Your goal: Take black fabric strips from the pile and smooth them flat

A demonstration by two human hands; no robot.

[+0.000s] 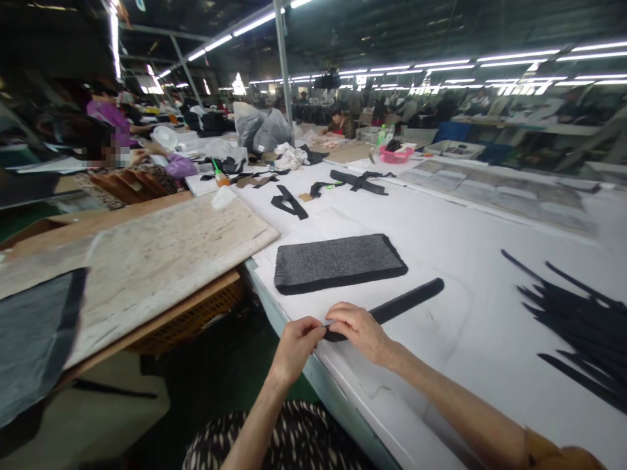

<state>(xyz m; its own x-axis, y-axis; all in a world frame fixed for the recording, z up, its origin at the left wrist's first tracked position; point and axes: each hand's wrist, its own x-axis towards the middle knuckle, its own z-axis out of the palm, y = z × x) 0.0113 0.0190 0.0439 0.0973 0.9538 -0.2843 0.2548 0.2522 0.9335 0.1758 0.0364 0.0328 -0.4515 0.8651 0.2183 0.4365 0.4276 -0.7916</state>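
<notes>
Fingers of the left hand (297, 346) and right hand (360, 328) are pinched closed on the near end of a black strip (409, 301) — at lower centre, by the edge of the white table (470, 261). Just beyond lies a gray, black-edged pad (340, 261) — mid-frame. I can read no brand or label.

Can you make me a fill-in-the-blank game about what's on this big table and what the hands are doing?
1. The left hand and the right hand hold the long dark strip at its ____ end, not its far one.
2. The table under the gray piece has a ____ top.
3. The basket by the bottles is ____.
4. The pile of loose strips is on the ____ side of the picture.

Missing words: near; white; pink; right
</notes>
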